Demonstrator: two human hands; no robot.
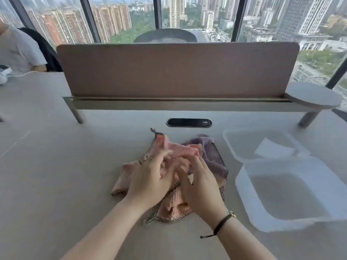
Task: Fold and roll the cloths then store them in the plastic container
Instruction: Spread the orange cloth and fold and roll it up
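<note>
A crumpled pink cloth with a dark checked border lies in a heap on the desk in front of me. A purple cloth sits bunched under its right side. Both my hands are on the pile. My left hand and my right hand grip folds of the pink cloth near its middle, fingers blurred. The clear plastic container stands open to the right of the cloths, nothing inside it.
The container's clear lid lies behind it with a white paper on it. A brown desk divider on a rail runs across the back. A black cable port sits beyond the cloths. A person sits far left.
</note>
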